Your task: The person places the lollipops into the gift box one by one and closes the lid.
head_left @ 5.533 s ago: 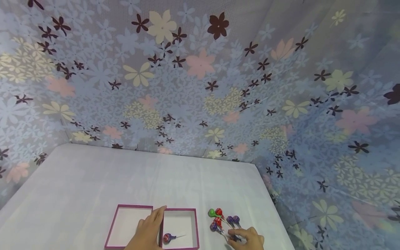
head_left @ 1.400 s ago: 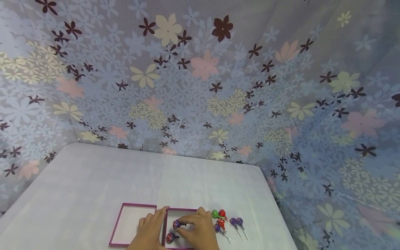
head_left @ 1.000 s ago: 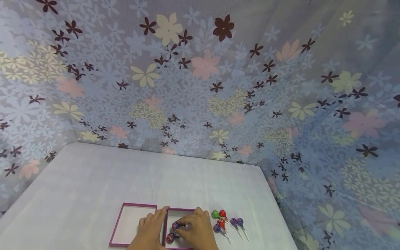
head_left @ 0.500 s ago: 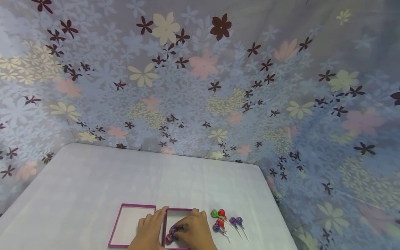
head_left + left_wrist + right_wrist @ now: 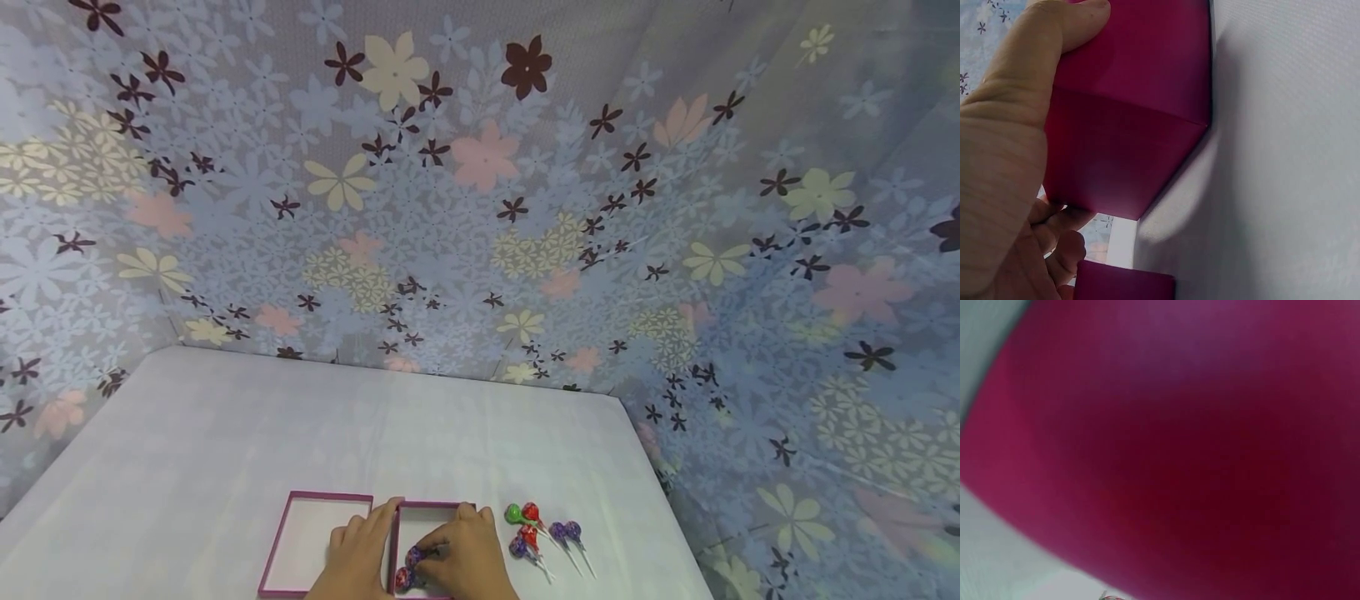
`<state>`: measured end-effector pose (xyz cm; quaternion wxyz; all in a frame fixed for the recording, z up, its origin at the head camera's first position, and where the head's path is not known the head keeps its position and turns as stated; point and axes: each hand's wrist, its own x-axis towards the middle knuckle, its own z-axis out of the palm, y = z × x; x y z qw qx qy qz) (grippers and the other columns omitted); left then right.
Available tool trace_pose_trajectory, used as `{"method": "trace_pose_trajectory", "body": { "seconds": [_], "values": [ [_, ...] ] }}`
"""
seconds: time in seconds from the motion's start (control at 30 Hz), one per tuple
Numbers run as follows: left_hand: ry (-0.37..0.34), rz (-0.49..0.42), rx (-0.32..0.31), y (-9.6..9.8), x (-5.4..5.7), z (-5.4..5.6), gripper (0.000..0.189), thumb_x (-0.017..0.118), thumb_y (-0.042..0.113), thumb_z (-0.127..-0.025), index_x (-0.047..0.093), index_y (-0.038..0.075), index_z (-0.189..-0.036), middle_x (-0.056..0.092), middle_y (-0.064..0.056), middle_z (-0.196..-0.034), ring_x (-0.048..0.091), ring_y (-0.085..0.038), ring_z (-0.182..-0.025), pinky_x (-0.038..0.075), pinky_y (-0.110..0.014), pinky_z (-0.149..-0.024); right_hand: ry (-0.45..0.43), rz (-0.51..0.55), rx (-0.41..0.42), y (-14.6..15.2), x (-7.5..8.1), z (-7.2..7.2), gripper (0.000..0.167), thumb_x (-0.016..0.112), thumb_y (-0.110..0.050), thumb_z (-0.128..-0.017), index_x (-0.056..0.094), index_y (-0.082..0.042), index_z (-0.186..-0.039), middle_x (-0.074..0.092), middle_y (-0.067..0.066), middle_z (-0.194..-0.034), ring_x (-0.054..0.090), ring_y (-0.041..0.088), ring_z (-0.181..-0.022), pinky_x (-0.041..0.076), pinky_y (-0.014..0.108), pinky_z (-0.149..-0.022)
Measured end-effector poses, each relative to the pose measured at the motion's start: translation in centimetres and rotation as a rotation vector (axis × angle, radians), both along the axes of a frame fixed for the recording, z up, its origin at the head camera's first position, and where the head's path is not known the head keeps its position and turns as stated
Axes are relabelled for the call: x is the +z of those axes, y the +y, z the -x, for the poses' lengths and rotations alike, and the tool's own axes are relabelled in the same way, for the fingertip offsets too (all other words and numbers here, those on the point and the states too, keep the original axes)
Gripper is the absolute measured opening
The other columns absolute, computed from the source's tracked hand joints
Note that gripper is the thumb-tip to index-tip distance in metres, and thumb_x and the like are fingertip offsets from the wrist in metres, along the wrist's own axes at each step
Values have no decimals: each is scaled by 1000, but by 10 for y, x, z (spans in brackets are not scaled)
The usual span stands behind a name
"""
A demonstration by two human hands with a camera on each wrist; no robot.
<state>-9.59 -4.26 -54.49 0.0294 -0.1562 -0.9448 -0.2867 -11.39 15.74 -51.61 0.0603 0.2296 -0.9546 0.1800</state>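
My left hand (image 5: 351,552) grips the left wall of a magenta box with a white inside (image 5: 435,504). In the left wrist view, its thumb lies on one outer face of the box (image 5: 1129,112) and its fingers reach round the far side. My right hand (image 5: 471,554) is down inside the box, pinching a purple-wrapped lollipop (image 5: 414,555) near its head; the hand hides the stick. Right beside it, toward the near left corner, lies a red-and-purple lollipop (image 5: 403,578). The right wrist view is filled by the box's outer wall (image 5: 1179,456).
A second shallow magenta-edged box or lid (image 5: 330,495) lies open side up on the left. On the white table (image 5: 300,417), to the right, are several loose lollipops, among them a green one (image 5: 513,513), a red one (image 5: 531,511) and purple ones (image 5: 573,530).
My right hand went from the loose lollipops into the box with a purple lollipop, then shifted nearer and left, setting it against the other lollipop. My left hand stays on the box.
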Motion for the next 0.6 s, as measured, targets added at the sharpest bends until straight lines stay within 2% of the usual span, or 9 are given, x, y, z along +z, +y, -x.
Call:
{"method": "trace_pose_trajectory", "body": {
  "seconds": [0.37,0.6],
  "values": [
    [-3,-9,6,0,1,2,135,87,75,-41,42,6,-148,59,-10,-135,47,-17,-91,40,-43,-76,-9,-36,-15,-1,1,1,22,91,-44,-65,81,-38,-84,72,-26,-76,36,-5,-71,23,25,-68],
    [-13,-15,3,-1,2,2,134,88,74,-41,41,8,-148,59,-9,-136,46,-16,-90,38,-42,-76,-69,-1,-38,2,3,1,25,92,-43,-63,82,-35,-85,72,-24,-77,38,-3,-74,26,24,-67]
  ]
}}
